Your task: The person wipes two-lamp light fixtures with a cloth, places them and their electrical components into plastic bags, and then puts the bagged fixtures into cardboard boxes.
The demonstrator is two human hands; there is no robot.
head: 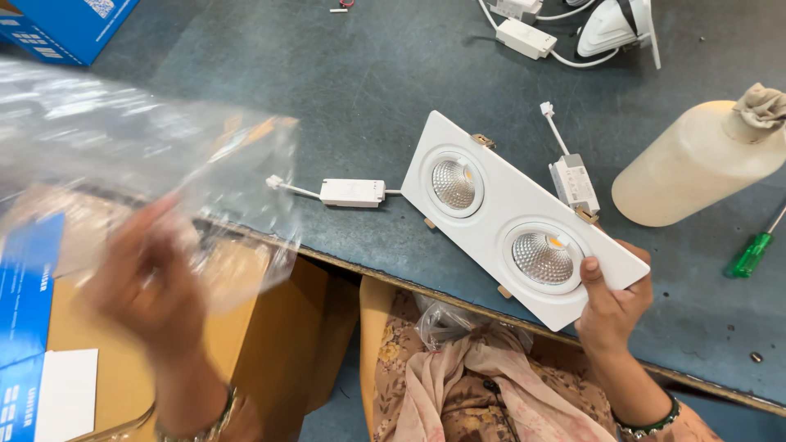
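My right hand (612, 301) grips the near right corner of a white rectangular twin downlight fitting (499, 196) with two round reflector lamps, held just over the table edge. Two small white driver boxes hang off it by wires: one (352, 192) lies on the table to its left, the other (575, 183) behind it. My left hand (147, 278), blurred, holds up a clear plastic bag (147, 155) at the left, above an open cardboard box (246, 327).
A cream plastic bottle (696, 164) with a cloth stopper lies at the right, a green-handled screwdriver (753, 254) beside it. More white fittings and drivers (573, 29) sit at the far edge. A blue carton (65, 24) is at top left. The dark table (344, 90) ends along a wooden edge.
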